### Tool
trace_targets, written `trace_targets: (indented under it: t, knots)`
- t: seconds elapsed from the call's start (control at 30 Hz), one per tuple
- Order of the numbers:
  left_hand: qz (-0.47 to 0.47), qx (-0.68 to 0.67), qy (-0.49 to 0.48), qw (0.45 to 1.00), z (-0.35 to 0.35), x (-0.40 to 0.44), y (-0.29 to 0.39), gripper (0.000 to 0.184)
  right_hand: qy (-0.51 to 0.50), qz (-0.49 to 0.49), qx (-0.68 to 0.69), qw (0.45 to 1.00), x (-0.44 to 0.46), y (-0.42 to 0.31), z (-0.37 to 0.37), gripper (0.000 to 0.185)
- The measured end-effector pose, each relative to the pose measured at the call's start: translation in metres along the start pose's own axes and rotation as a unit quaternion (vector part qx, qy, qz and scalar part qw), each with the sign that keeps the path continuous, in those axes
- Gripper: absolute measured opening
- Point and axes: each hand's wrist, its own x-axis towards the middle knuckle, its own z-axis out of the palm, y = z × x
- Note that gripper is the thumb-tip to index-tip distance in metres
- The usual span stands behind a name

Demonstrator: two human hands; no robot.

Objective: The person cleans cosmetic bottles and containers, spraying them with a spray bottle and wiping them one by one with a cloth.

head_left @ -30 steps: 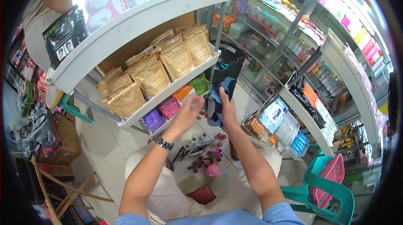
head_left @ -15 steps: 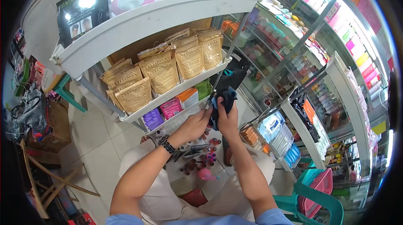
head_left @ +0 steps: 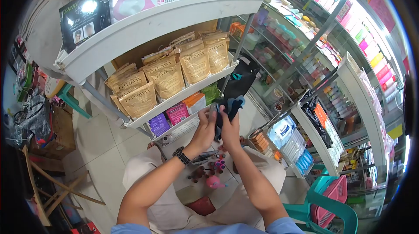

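A dark blue cloth (head_left: pixel 235 105) is bunched between my two hands, held out in front of me above the floor. My left hand (head_left: pixel 203 130), with a dark watch on its wrist, is closed on the cloth's left side. My right hand (head_left: pixel 230 132) grips it from the right, thumb upward. Whether anything is wrapped inside the cloth is hidden. Below my forearms, several small dark bottles (head_left: pixel 198 173) stand on the tiles between my legs, near a pink round bottle (head_left: pixel 214 182).
Ahead stands a white shelf rack (head_left: pixel 170 16) with gold pouches (head_left: pixel 169 81) and colored packets (head_left: pixel 177 114). At right are another rack (head_left: pixel 316 138) and a glass display case (head_left: pixel 279 51). A teal stool (head_left: pixel 336 210) is near my right knee; a wooden folding frame (head_left: pixel 56 194) stands left.
Both hands have shifted slightly down and toward me with the cloth, and its folds have changed shape. My left fingers now show more clearly against the cloth.
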Motion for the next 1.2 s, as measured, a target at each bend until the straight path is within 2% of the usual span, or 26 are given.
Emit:
trace_targets:
  t: [0.07,0.1,0.23,0.4,0.6,0.73,0.77,0.9,1.1,1.2]
  knots:
    - [0.106,0.046,0.083,0.990,0.006,0.003,-0.004,0.052,-0.039,0.065,0.058,0.995,0.002,-0.008,-0.003,0.041]
    - [0.106,0.047,0.083,0.990,0.004,0.004,0.001,0.052,-0.038,0.065,0.059,0.995,0.000,-0.004,-0.004,0.041]
    - [0.143,0.117,-0.052,0.981,-0.014,0.002,0.028,0.055,-0.144,0.214,0.165,0.952,-0.011,0.027,-0.011,0.046]
    - [0.145,0.039,-0.031,0.988,-0.005,0.003,0.045,0.050,-0.149,0.228,0.056,0.960,-0.016,0.008,-0.019,0.048]
    - [0.205,0.036,-0.004,0.978,0.003,0.016,0.057,0.041,-0.078,0.146,0.090,0.982,-0.014,0.016,-0.022,0.044]
    - [0.296,0.103,-0.031,0.949,0.003,0.024,0.062,0.044,-0.035,0.169,0.220,0.960,-0.010,0.007,-0.034,0.036]
    - [0.294,0.105,-0.034,0.949,0.003,0.023,0.064,0.044,-0.032,0.171,0.222,0.959,-0.011,0.008,-0.035,0.036]
    - [0.294,0.184,-0.074,0.935,-0.005,0.019,0.072,0.053,-0.035,0.300,0.399,0.866,-0.010,0.010,-0.040,0.029]
    - [0.318,0.131,-0.070,0.937,-0.010,0.020,0.079,0.054,-0.036,0.318,0.323,0.891,-0.014,0.008,-0.045,0.030]
    - [0.302,0.008,-0.080,0.950,-0.007,0.025,0.072,0.053,-0.014,0.269,0.271,0.924,-0.003,0.006,-0.059,0.033]
